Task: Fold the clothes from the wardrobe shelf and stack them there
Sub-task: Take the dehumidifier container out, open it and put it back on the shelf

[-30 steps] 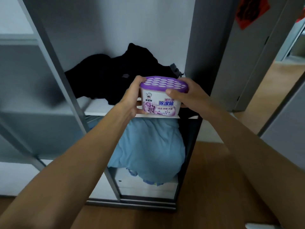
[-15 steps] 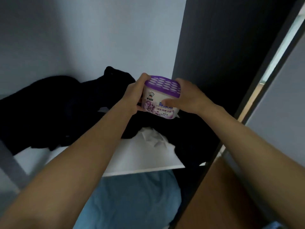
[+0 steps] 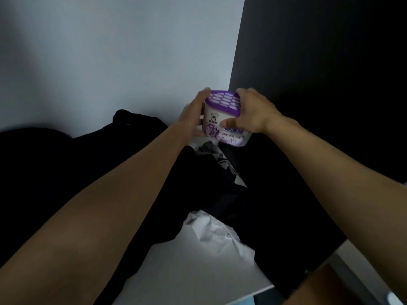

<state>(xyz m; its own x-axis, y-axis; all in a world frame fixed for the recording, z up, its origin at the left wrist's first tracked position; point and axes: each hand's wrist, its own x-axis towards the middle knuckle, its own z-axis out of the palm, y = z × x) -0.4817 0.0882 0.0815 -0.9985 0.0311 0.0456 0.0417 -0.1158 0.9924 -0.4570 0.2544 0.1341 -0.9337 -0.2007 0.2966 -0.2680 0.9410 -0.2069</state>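
Both hands are busy with something that isn't laundry: the left hand (image 3: 193, 115) is wrapped round the left side of a small tub (image 3: 222, 122) with a purple perforated lid. The right hand (image 3: 253, 113) clamps the other side, thumb across the printed label. So each hand is closed on the tub, which is held upright near the back right corner.

The black clothes (image 3: 55, 172) are the actual job. They're unfolded and heaped across the shelf (image 3: 187, 274), running from the far left, under both forearms and over to the right edge. A grey printed bit (image 3: 220, 159) pokes out just below the tub, and a white crumpled piece (image 3: 220, 234) lies nearer the front (cloth or paper, can't tell). I also can't tell whether the tub's base is touching anything yet.

My take is that this is the clear-the-clutter step before any folding. If the tub goes in that corner between the pale back wall (image 3: 110, 62) and the dark side panel (image 3: 319, 51), I'd keep it level and set it on bare board. Lumpy fabric would let it tip when the heap gets dragged out. Let go only once it sits flat, then use both hands on the top garment.
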